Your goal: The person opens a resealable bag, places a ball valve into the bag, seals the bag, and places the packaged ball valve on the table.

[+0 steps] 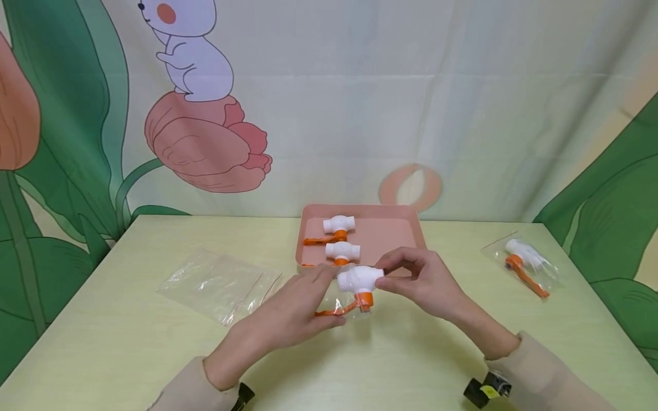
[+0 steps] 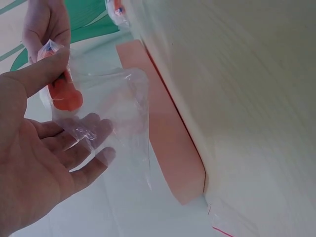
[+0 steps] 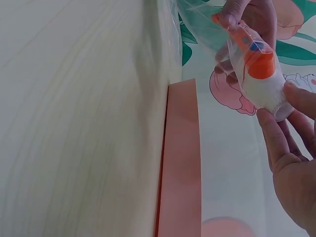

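Observation:
A white valve [image 1: 361,279] with an orange handle [image 1: 336,311] is held up in front of the tray, partly inside a clear plastic bag [image 2: 123,94]. My left hand [image 1: 293,308] pinches the handle through the bag, thumb on top, its other fingers spread behind the film in the left wrist view. With thumb and fingertips, my right hand [image 1: 429,282] grips the valve's right end. The right wrist view shows the white body [image 3: 264,94] between both hands, the bag film around its orange part.
Two white valves [image 1: 339,224] with orange handles lie in the left of a pink tray [image 1: 385,228]. Flat clear bags [image 1: 211,285] lie on the table at left. A bagged valve [image 1: 524,254] lies at right. A printed curtain [image 1: 329,114] hangs behind.

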`<state>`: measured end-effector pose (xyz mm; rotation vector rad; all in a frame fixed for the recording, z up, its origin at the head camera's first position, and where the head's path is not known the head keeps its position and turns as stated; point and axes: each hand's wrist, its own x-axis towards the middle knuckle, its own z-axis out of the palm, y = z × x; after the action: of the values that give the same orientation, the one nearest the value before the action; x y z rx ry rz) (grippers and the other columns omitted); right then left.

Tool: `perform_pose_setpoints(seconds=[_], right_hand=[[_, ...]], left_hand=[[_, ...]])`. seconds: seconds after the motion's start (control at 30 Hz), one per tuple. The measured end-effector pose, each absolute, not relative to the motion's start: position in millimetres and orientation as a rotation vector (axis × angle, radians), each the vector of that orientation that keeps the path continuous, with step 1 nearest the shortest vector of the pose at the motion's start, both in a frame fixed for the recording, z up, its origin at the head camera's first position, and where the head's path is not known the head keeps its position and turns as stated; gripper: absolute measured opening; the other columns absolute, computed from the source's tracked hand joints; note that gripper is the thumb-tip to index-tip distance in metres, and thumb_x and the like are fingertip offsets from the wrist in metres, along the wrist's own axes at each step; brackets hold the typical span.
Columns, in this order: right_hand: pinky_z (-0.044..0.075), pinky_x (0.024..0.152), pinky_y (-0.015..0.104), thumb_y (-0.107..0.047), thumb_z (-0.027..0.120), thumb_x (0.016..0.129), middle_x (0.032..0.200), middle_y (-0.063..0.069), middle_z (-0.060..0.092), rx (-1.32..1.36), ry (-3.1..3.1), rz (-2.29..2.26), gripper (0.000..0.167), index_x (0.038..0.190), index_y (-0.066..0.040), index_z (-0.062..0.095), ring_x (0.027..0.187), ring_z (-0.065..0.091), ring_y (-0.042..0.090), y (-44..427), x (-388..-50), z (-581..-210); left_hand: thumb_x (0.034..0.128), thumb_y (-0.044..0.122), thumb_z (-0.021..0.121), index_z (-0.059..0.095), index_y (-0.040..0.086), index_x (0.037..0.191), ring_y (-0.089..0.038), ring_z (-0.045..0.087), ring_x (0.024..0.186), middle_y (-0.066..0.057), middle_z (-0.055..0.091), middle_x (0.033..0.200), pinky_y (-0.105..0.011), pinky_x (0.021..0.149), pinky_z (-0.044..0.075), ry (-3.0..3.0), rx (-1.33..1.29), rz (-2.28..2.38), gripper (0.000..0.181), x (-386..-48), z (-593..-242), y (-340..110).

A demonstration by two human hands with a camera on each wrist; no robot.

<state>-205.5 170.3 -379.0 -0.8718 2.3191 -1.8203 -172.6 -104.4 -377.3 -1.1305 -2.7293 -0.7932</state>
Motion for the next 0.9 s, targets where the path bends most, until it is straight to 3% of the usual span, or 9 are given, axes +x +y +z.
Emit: perform_pose_setpoints(seconds=[0.5,0.77,0.9], right_hand=[[0.06,0.082,0.038,0.004,0.082,0.084,0.106,0.012,0.07,-0.914,2.272,-1.834,0.02,0.101,-0.004,0.075,0.097,0.068,0.028,156,-203,-381],[0.06,0.083,0.036,-0.003,0.085,0.083,0.107,0.009,0.071,-0.819,2.332,-1.803,0.026,0.107,-0.005,0.074,0.101,0.07,0.027,154,-201,-383],[0.058,0.088,0.036,-0.003,0.079,0.09,0.113,0.01,0.07,-0.841,2.27,-1.793,0.025,0.113,-0.003,0.072,0.107,0.068,0.028,157,-202,-383]], left_hand=[[0.0902,0.032,0.082,0.045,0.008,0.143,-0.015,0.054,0.102,0.0,0.055,0.125,-0.033,0.093,0.049,-2.721,-1.155,-0.803,0.069,-171,-376,-97],[0.088,0.023,0.083,0.049,0.003,0.139,-0.014,0.059,0.097,-0.001,0.058,0.117,-0.031,0.087,0.054,-2.69,-1.117,-0.836,0.064,-170,-378,-94],[0.0864,0.021,0.083,0.051,0.002,0.138,-0.013,0.059,0.093,-0.001,0.059,0.115,-0.03,0.084,0.054,-2.686,-1.09,-0.848,0.063,-170,-378,-93]])
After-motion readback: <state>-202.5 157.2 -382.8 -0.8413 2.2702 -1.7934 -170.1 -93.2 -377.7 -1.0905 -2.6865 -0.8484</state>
